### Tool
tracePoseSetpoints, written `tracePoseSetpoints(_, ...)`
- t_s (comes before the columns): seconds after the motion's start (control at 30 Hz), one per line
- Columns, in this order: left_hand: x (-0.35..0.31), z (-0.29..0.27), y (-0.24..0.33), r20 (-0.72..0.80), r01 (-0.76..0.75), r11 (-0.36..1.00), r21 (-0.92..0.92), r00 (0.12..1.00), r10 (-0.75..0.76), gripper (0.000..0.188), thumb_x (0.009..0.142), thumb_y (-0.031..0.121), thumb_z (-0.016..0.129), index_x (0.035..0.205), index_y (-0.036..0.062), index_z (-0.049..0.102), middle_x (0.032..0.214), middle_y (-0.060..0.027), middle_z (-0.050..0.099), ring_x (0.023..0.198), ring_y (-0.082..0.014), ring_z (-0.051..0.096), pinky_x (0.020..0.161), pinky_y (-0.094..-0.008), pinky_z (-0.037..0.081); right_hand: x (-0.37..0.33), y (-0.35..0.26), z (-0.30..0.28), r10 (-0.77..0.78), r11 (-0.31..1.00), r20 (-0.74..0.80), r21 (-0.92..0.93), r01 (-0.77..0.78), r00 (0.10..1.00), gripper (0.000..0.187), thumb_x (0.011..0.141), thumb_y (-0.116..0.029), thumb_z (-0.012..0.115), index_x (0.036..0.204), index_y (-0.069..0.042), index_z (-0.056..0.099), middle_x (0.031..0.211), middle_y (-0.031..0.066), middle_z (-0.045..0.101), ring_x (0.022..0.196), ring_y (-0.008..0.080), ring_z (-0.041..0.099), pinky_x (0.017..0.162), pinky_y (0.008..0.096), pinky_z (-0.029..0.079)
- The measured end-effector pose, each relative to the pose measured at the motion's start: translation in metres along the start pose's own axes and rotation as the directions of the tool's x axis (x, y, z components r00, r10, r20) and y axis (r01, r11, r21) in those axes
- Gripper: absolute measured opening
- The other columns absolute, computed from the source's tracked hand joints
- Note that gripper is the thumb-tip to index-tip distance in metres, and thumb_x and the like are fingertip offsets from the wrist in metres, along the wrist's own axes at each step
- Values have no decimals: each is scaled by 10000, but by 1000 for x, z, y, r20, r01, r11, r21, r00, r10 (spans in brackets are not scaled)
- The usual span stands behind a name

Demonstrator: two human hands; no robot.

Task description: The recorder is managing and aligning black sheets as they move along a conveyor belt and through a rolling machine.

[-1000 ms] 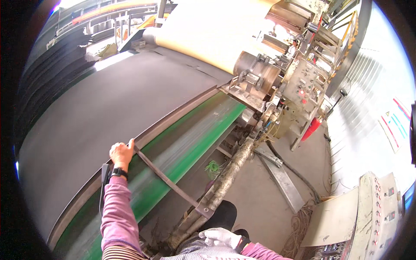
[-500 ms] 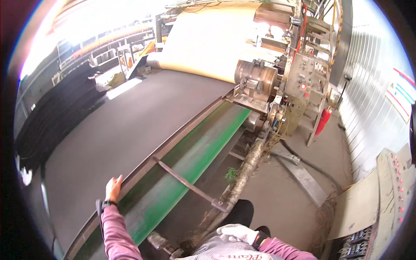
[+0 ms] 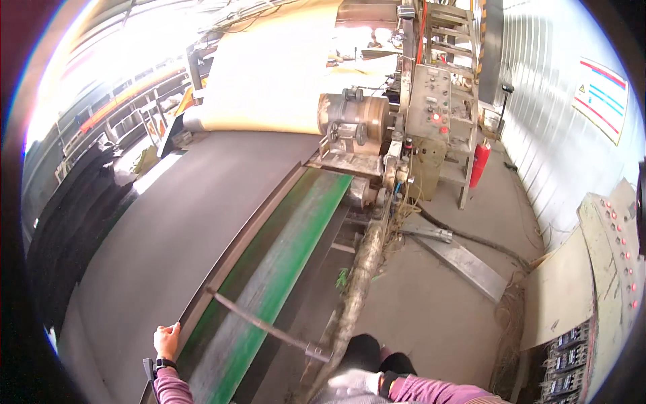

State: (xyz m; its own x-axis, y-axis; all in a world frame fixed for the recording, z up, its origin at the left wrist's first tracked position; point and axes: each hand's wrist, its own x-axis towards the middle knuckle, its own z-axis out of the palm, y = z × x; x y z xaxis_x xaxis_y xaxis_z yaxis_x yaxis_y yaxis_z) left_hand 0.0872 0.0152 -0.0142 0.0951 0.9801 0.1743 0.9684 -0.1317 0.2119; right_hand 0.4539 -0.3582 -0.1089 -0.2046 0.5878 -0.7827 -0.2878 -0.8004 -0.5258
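My left hand (image 3: 166, 342), bare and with a dark watch at the wrist, is at the long brown metal rail (image 3: 225, 264) along the right edge of a wide dark sheet (image 3: 182, 215). Its fingers are curled and the thumb lies by the rail; what they grip, if anything, is hidden. In a white glove, my right hand (image 3: 354, 382) rests low against my body, fingers lying loosely flat and holding nothing visible. Between the rail and my legs runs a green belt (image 3: 286, 262), crossed by a thin metal bar (image 3: 262, 324).
A yellowish sheet (image 3: 269, 74) comes down to a roller ahead, beside a rusty drum (image 3: 356, 120). To the right are a control panel (image 3: 431, 101), a ladder (image 3: 452, 30), a red fire extinguisher (image 3: 480, 163), a metal channel (image 3: 464, 266) on the floor and an open cabinet (image 3: 562, 303).
The view has swung right, so the machine appears further left. My left hand sits lower in the picture with fingers more curled; my right hand stays against my body.
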Motion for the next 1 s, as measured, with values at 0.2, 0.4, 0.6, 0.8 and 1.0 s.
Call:
tracePoseSetpoints(0.2, 45, 25, 77, 77, -90, 996, 7, 993, 89, 397, 836, 505, 524, 915, 174, 728, 890, -157, 639, 836, -315, 613, 764, -408, 486, -3, -38, -13, 20, 982, 120, 183, -41, 993, 245, 882, -292, 584, 794, -75, 656, 619, -3, 603, 478, 89, 493, 448, 241, 386)
tracePoseSetpoints(0.4, 88, 54, 97, 236, -410, 907, -97, 876, 421, 349, 888, 194, 466, 1206, 80, 552, 969, -197, 632, 879, -364, 607, 778, -444, 477, 11, -47, -9, 136, 990, 33, -52, -134, 990, 305, 832, -349, 649, 955, -70, 662, 829, 19, 649, 731, 110, 571, 646, 265, 447)
tracePoseSetpoints(0.6, 36, 73, 22, -57, -413, 787, 459, 870, 490, 390, 878, 139, 422, 1259, 68, 456, 949, -136, 613, 883, -285, 591, 785, -398, 489, -1, -7, -9, -111, 980, -33, -170, 104, 993, 302, 866, -369, 574, 912, -84, 664, 763, 18, 637, 605, 90, 517, 531, 241, 407)
tracePoseSetpoints(0.8, -30, 18, -60, -100, -88, 887, 453, 984, 149, 294, 915, 244, 422, 1172, 223, 564, 916, -52, 639, 873, -271, 601, 700, -399, 508, -21, -4, -1, -33, 999, -48, -10, 32, 998, 297, 904, -293, 534, 1003, -36, 647, 725, 12, 611, 529, 48, 468, 476, 173, 363)
tracePoseSetpoints(1.0, -15, 35, -38, -174, 183, 926, 331, 976, -130, 571, 902, 522, 374, 1134, 47, 590, 1100, -200, 580, 1037, -395, 536, 872, -492, 427, -8, 7, 0, -41, 996, -137, -86, 30, 990, 270, 874, -288, 569, 931, -35, 647, 693, 29, 603, 471, 52, 431, 421, 195, 336)
